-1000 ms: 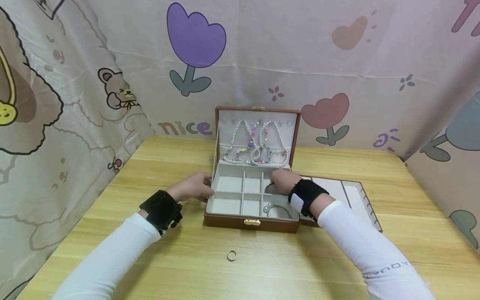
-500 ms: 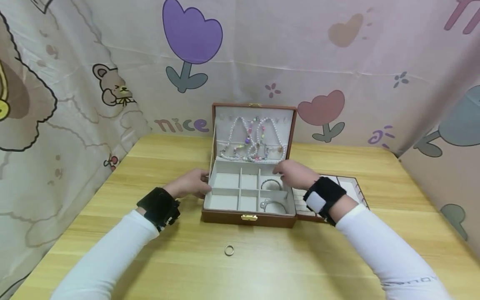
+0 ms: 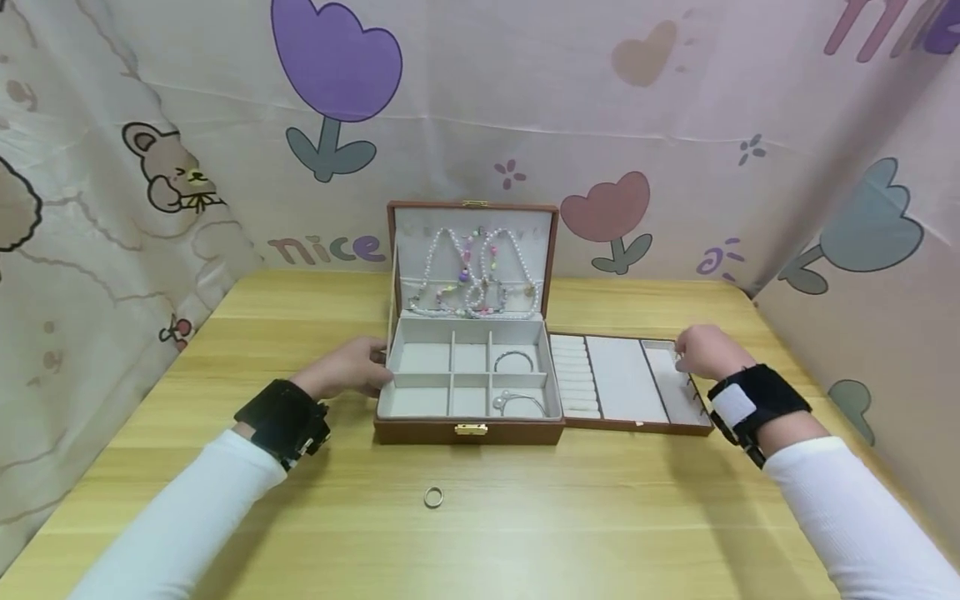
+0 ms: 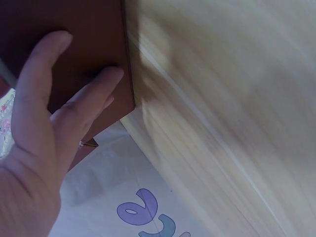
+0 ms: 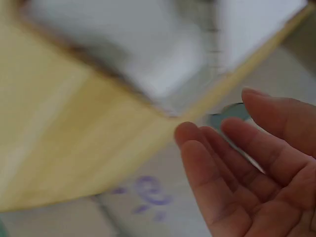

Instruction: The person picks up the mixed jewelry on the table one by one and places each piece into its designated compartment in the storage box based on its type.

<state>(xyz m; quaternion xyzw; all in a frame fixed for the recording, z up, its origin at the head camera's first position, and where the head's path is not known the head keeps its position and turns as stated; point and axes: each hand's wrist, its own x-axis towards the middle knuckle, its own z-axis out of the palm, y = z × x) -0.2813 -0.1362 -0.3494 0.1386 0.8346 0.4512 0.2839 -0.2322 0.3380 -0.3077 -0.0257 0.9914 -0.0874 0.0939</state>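
Two bracelets [image 3: 513,352] lie in the box [image 3: 420,431], the left hand [image 3: 345,367] touching its side, fingers apart. The right hand [image 3: 711,351], fingers loosely bent, thumb apart, is near the tray's [image 3: 625,379] far right corner. Necklaces [image 3: 473,293] hang in the lid [image 3: 412,223]; a ring [image 3: 433,506] lies in front.

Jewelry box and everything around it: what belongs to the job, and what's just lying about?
Probably the job: jewelry box, divided tray, bracelets, gold-toned ring, left hand, right hand.

Probably just there: beaded necklaces, wooden table, patterned cloth.
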